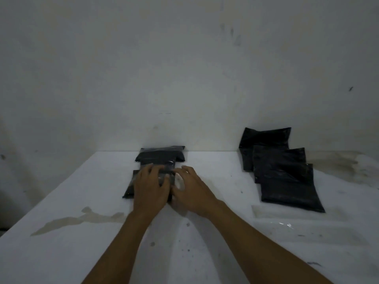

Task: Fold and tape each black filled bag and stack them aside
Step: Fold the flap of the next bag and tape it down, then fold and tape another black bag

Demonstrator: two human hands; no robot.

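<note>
A folded black bag (131, 184) lies in the middle of the white table (82, 185), with shiny clear tape across it. My left hand (149, 187) lies flat on top of it, fingers spread and pressing down. My right hand (190, 191) rests at the bag's right edge, its fingers reaching over the tape; whether it holds the tape end is unclear. Behind this bag, another folded, taped black bag (161, 155) sits against the wall. At the right, three unfolded black filled bags (287, 181) lie overlapping in a row.
A clear plastic sheet (287, 222) lies on the table in front of the unfolded bags. A dried stain (82, 219) marks the table at the left. The white wall (184, 68) closes off the back.
</note>
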